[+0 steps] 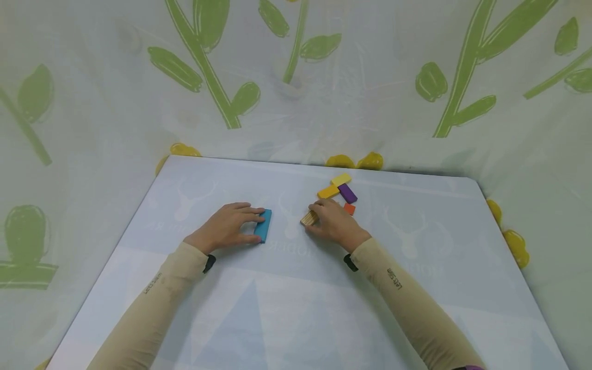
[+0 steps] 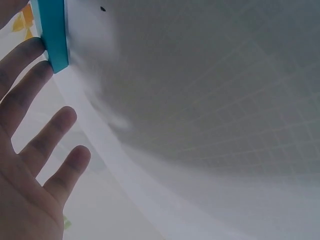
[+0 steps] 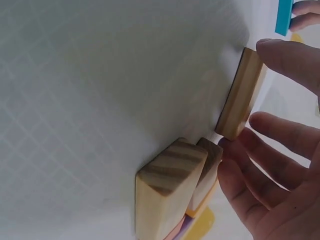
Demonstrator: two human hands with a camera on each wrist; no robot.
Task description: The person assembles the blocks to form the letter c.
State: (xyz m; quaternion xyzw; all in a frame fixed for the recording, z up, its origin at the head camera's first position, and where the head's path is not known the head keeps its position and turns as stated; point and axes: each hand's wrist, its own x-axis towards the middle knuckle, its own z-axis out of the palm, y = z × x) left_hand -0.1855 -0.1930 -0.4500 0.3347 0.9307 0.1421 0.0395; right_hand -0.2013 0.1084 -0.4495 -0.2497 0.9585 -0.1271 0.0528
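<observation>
A flat blue block (image 1: 263, 227) lies left of the table's middle. My left hand (image 1: 229, 226) pinches it, thumb at its near end and fingers at its far end. The left wrist view shows two fingertips on the blue block (image 2: 54, 35), while the other two fingers are spread away from it. To the right, my right hand (image 1: 334, 221) holds a striped natural-wood block (image 1: 309, 218) by its ends. In the right wrist view, the thumb is at one end of this wooden block (image 3: 241, 95) and fingers at the other.
Just beyond my right hand lie a light yellow block (image 1: 341, 179), an amber block (image 1: 328, 191), a purple block (image 1: 348, 193) and a partly hidden orange-red block (image 1: 349, 208). A thick wooden block (image 3: 170, 175) stands near the right fingers. A patterned cloth covers the table (image 1: 296, 318).
</observation>
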